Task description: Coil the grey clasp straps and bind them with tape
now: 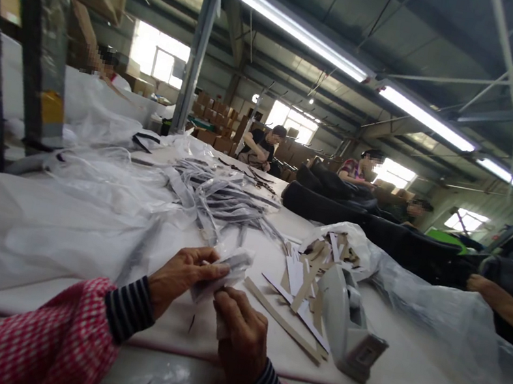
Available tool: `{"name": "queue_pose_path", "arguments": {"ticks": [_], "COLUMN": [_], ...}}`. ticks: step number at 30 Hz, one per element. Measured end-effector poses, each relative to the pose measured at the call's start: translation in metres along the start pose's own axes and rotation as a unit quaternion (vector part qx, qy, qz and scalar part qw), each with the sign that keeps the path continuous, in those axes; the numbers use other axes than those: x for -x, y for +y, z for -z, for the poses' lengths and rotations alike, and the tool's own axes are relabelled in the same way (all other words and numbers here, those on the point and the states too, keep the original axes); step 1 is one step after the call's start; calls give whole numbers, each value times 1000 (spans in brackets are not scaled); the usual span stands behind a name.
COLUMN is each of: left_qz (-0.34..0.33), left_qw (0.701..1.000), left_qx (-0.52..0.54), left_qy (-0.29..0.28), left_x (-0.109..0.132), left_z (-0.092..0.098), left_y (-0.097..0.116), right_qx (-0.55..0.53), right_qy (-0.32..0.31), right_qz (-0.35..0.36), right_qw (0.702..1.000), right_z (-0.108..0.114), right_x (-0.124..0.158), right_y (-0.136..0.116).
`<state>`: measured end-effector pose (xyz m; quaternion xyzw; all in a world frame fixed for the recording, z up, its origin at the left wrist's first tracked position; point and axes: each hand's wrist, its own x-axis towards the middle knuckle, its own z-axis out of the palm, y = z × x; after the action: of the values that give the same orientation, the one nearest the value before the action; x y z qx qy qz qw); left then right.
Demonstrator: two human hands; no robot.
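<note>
In front of my chest I hold a crumpled clear plastic sleeve (237, 263) with something greyish inside. Thumb and fingers of my left hand (180, 271) pinch it from the left. Just below and to the right, my right hand (241, 335) is closed, fingers curled in, at the lower end of the sleeve. A small pale piece shows beneath its fingers; what exactly they grip is hidden. Beyond my hands lies a heap of long dark strips in clear plastic sleeves (230, 197). Beside my right hand are loose white and tan card strips (304, 286).
A grey tape dispenser (346, 327) stands right of the card strips. Clear plastic sheeting (58, 216) covers the table's left side, with more plastic (433, 316) at right. Another person's hand (487, 289) reaches in at right. Black padded items (360, 223) lie behind; several people work farther back.
</note>
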<state>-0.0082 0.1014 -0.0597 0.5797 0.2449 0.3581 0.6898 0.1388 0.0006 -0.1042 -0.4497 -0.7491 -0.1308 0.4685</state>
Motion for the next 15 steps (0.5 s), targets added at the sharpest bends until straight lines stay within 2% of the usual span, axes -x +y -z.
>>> {"name": "queue_pose_path", "arguments": {"ticks": [3,8,13,15], "left_qz": [4,17,4,-23], "left_qw": [1000,998,1000,998], "left_qx": [26,46,4,-57], "left_qy": [12,33,15,0], "left_x": [-1,1,7,8], "left_z": [2,0,-2,-1], "left_y": [-4,-7,3,7], "right_qx": [-49,-66,-48,-28], "right_qy": [1,-5,-25,-38], "right_qz": [-30,-34,-26,-21], "right_qw": [998,997,998,999], "right_z": [0,0,-1,0], "right_x": [-1,-1,-1,-3], "right_y": [0,-1,-2,-4]}}
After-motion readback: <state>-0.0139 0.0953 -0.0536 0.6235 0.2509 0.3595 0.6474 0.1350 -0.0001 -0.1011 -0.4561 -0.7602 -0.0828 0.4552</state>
